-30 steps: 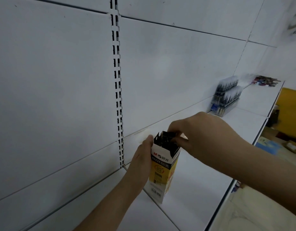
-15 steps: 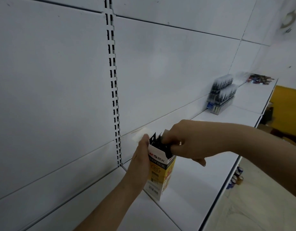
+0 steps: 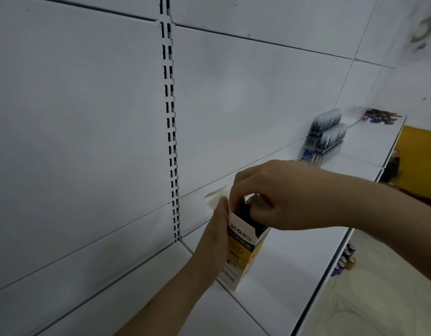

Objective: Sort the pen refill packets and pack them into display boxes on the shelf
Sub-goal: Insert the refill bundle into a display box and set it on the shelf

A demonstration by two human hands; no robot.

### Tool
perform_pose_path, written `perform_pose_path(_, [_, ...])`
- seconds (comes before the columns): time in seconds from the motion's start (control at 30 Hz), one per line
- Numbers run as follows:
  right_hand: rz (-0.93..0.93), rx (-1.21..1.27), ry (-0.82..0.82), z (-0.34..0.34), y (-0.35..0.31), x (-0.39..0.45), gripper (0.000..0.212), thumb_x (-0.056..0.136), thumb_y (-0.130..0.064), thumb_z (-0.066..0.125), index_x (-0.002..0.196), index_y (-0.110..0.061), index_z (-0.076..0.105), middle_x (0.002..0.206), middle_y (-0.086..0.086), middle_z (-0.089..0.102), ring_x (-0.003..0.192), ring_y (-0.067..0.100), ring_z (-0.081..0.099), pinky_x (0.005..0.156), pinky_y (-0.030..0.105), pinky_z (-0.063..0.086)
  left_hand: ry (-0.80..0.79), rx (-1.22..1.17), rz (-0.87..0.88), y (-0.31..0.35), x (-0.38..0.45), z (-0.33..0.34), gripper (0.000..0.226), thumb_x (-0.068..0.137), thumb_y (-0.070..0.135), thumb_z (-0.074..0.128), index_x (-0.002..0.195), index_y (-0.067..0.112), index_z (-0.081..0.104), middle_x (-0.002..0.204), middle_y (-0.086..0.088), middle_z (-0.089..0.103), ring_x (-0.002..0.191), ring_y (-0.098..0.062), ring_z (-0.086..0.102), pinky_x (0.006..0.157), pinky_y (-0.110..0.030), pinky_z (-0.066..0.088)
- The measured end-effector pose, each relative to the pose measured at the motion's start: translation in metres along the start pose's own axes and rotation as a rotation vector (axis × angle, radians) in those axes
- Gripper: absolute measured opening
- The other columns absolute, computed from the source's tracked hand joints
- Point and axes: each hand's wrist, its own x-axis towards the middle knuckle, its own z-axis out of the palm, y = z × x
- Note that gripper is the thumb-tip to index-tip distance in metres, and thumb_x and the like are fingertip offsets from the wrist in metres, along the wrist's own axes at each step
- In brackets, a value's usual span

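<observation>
Head view showed the right hand [image 3: 280, 195] had pushed the dark refill packets [image 3: 248, 214] deeper into the box [image 3: 241, 248] on the shelf [image 3: 294, 263], pinching them while the left hand [image 3: 213, 238] gripped the box's side, so packing seemed nearly done.

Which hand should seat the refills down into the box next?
Right. The right hand already has its fingertips in the open top of the display box, on the dark refill packets. The left hand is occupied bracing the box's side on the shelf.
</observation>
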Motion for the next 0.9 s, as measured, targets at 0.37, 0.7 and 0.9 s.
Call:
perform_pose_path(0.37, [-0.031, -0.05, -0.182, 0.007, -0.004, 0.001, 0.039, 0.084, -0.036, 0.052, 0.122, -0.044, 0.053, 0.113, -0.021, 0.061, 0.094, 0.006, 0.058, 0.077, 0.031, 0.054, 0.019, -0.107, -0.088, 0.009, 0.001, -0.002, 0.081, 0.096, 0.057, 0.008, 0.053, 0.039, 0.074, 0.06, 0.004, 0.072, 0.059, -0.005, 0.069, 0.069, -0.026, 0.049])
perform_pose_path(0.7, [-0.016, -0.059, -0.077, 0.013, 0.005, 0.001, 0.038, 0.085, -0.055, 0.059, 0.122, -0.05, 0.053, 0.105, -0.024, 0.066, 0.092, 0.002, 0.06, 0.077, 0.026, 0.054, -0.059, -0.107, -0.048, 0.013, -0.003, -0.003, 0.074, 0.075, 0.07, 0.009, 0.082, 0.039, 0.075, 0.075, 0.004, 0.076, 0.072, -0.007, 0.073, 0.068, -0.023, 0.051])
perform_pose_path(0.9, [-0.025, -0.066, -0.008, 0.015, 0.013, -0.006, 0.043, 0.085, -0.06, 0.059, 0.126, -0.05, 0.048, 0.115, -0.027, 0.058, 0.1, 0.0, 0.056, 0.079, 0.026, 0.053, -0.089, -0.067, -0.034, 0.015, -0.004, -0.003, 0.07, 0.069, 0.076, 0.012, 0.076, 0.049, 0.076, 0.084, 0.002, 0.077, 0.084, -0.012, 0.073, 0.085, -0.033, 0.053])
